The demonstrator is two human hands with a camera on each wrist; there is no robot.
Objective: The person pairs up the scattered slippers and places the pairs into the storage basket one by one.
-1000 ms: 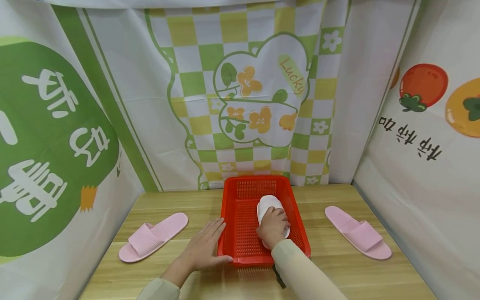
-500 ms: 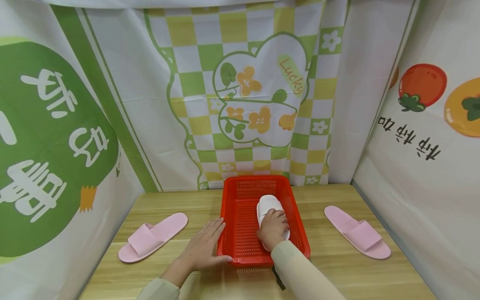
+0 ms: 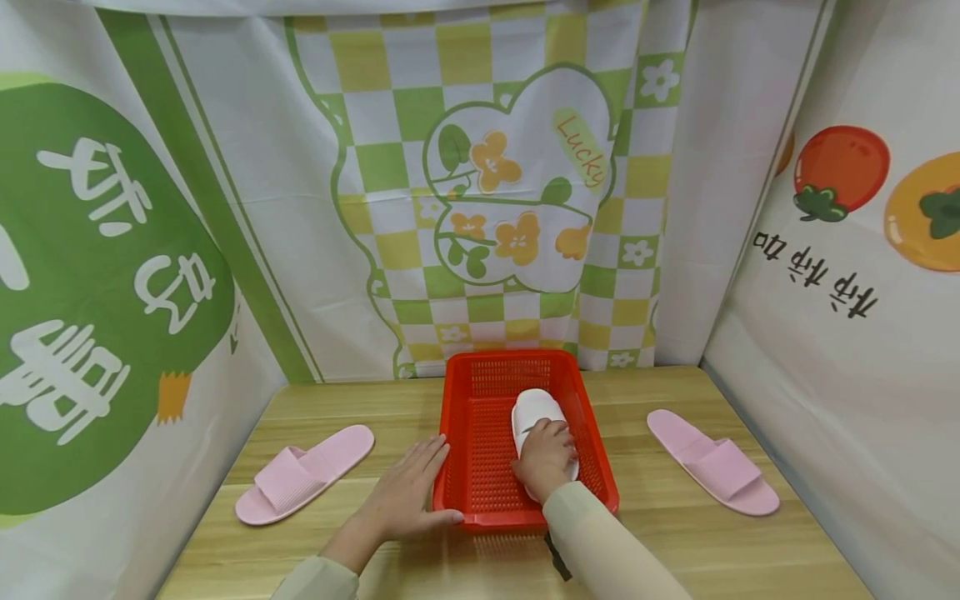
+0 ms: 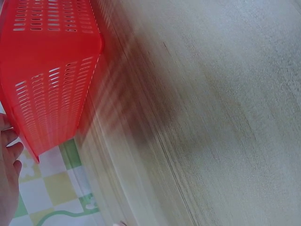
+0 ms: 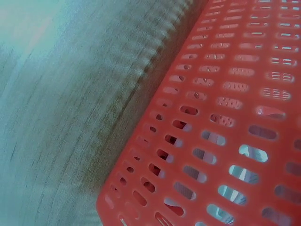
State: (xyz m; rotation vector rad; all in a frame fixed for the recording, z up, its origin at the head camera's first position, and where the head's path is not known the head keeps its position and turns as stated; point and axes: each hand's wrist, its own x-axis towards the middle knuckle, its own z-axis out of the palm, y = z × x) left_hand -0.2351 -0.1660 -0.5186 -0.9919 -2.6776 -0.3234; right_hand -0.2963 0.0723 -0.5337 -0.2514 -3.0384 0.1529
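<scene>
A white slipper (image 3: 536, 407) lies in the right half of a red plastic basket (image 3: 480, 521), its toe end toward the back. My right hand (image 3: 544, 458) reaches into the basket and grips the slipper across its middle, fingers curled over the strap area; the hand covers much of it. In the right wrist view the perforated basket wall (image 5: 188, 122) hides that hand. My left hand (image 3: 405, 492) rests against the basket's left rim with fingers extended, the thumb along the front corner. The left wrist view shows its fingers (image 4: 11, 149) touching the rim.
On the wooden table (image 3: 390, 575), a pink slipper (image 3: 307, 475) lies left of the basket and another pink slipper (image 3: 716, 467) to its right. A checkered cloth (image 3: 517, 325) hangs close behind the basket. Printed cloth walls close off both sides.
</scene>
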